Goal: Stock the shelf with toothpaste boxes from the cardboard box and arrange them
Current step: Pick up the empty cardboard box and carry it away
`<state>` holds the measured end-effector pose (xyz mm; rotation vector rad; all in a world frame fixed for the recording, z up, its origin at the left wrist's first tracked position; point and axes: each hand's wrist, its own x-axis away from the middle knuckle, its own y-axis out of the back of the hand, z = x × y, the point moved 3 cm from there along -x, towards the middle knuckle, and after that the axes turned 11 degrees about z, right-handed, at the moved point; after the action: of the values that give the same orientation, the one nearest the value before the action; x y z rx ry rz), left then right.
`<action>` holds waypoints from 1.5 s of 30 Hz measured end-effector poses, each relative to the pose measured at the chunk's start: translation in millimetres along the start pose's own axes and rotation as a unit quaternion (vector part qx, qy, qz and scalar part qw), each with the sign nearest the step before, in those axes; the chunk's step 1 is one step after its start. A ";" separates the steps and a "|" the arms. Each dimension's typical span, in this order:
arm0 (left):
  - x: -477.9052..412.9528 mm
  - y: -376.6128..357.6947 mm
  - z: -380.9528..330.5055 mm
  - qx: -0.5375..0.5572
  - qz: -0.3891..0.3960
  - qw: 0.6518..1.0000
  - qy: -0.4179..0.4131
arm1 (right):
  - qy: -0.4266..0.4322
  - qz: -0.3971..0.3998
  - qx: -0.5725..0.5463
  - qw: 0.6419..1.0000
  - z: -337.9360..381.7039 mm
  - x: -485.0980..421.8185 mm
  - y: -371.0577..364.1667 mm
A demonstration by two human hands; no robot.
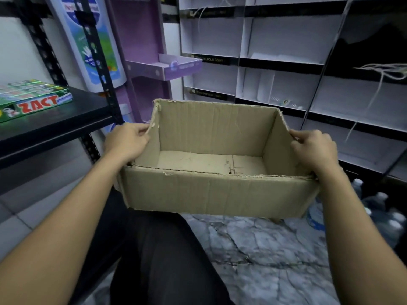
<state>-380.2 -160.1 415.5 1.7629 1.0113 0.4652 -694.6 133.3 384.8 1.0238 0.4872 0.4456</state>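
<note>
The person is holding the open-topped brown corrugated cardboard box [211, 190] up in front of them, over a lap in dark trousers. The left hand [126, 139] is gripping the ragged top edge of the box's left wall, with the fingers curled over the rim. The right hand [312, 148] is clasping the right wall's edge the same way. Inside the box nothing is showing but the bare cardboard bottom, so the unloading seems to be finished. Left of the box, a little above its rim, the flat green toothpaste boxes with red lettering [33, 100] are lying side by side on the black metal shelf [66, 124], their long sides lined up. The row is running out of view, so I cannot tell how far it goes. To my eye the stocking is looking done or very nearly so. What is remaining is probably a last straightening of the row and putting the empty box away. Behind the box white compartment shelving [282, 40] is standing, and low to its right clear plastic water bottles [387, 216] are sitting together
</note>
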 end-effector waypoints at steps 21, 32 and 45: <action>-19.1 -294.6 74.6 0.077 0.232 0.958 0.151 | -0.201 0.100 0.021 0.974 -132.2 60.3 -225.5; 2.8 -377.9 115.1 -0.010 0.425 0.901 0.091 | -0.297 0.191 -0.016 0.935 -165.3 122.0 -325.3; 54.9 -390.1 110.3 0.136 0.179 0.916 0.332 | -0.305 0.272 -0.073 0.910 -155.8 129.4 -342.8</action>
<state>-433.9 -124.4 11.5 2.1041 1.2557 1.2704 -637.7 159.8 -8.5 1.0819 -0.4035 0.6099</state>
